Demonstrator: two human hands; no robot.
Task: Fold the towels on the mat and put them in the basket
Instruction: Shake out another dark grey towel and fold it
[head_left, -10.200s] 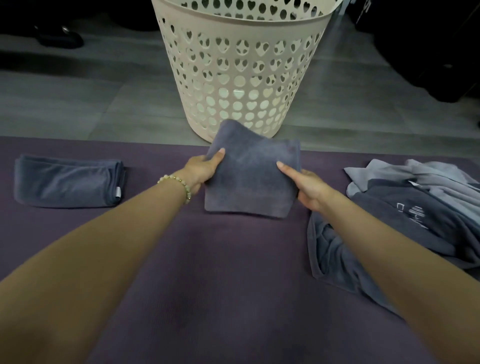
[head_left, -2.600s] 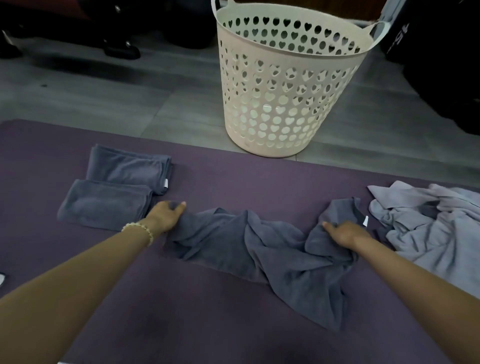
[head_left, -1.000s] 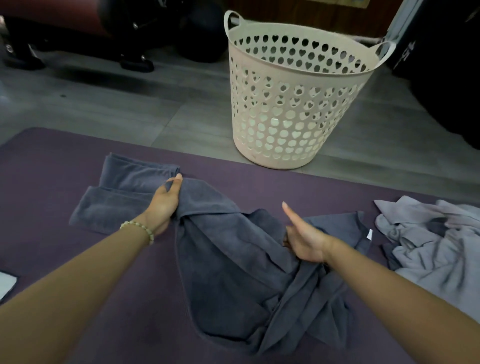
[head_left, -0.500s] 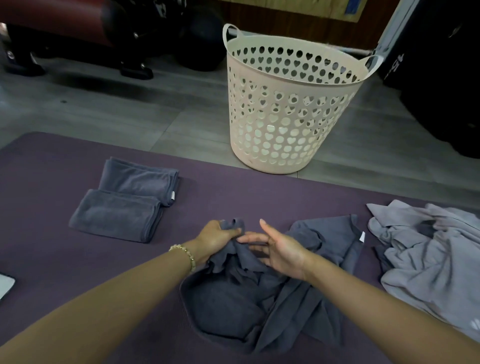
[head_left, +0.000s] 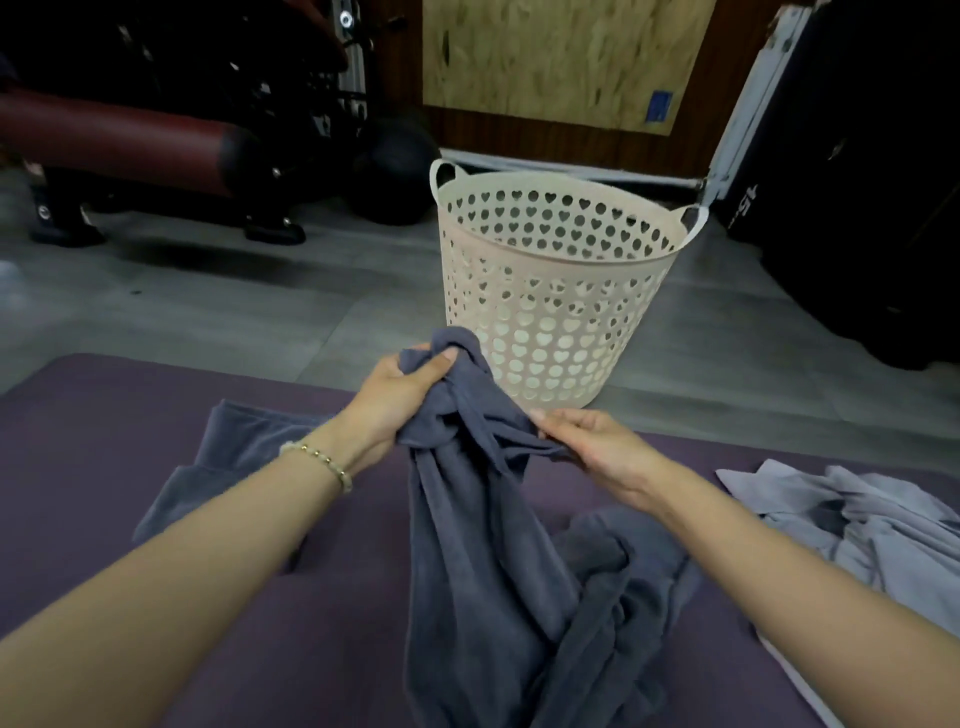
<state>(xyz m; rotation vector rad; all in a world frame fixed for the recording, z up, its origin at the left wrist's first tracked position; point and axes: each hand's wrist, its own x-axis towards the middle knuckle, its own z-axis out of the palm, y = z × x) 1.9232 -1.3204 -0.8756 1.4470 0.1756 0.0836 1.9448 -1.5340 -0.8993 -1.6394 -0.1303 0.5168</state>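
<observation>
A person's left grip (head_left: 396, 400) is curled tight around the bunched end of a dark grey towel (head_left: 483, 551), holding it up above the purple mat (head_left: 93, 415). The right grip (head_left: 597, 448) pinches a fold of the same towel just to the right. The rest of the towel hangs down and lies crumpled on the near part of the mat. Folded towels (head_left: 228, 441) rest at left, partly hidden by the forearm, and a pale grey heap (head_left: 878, 525) lies at right. The cream basket (head_left: 545, 296) stands on the floor (head_left: 208, 312) just beyond the mat's far edge.
</observation>
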